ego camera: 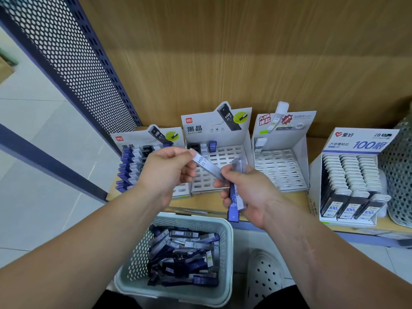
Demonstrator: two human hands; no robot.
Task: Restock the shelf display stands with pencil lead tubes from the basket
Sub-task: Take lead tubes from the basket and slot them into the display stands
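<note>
Blue and black tubes fill most of the left stand (131, 139). Lower down, the basket (138, 253) has a big pile of tubes in it. The left hand (165, 172) pinches one grey tube (207, 165) by its end, with its fingers curled tight on it. The tube's other end touches the right hand (252, 192). Behind the tube is the middle stand (196, 128). It has only a few tubes at the back and lots of empty holes.

I think this tube should go there, since a tube in that stand says HB 0.7 too. To do it well, pull the tube free and turn it so it stands up. Then push it down into the empty hole next to the back ones. Fill one row, then the next.

The right hand grips a bunch of tubes (235, 197) and should hold them snug so none drop. Further right, the third stand (285, 166) has just one white tube (259, 143).
</note>
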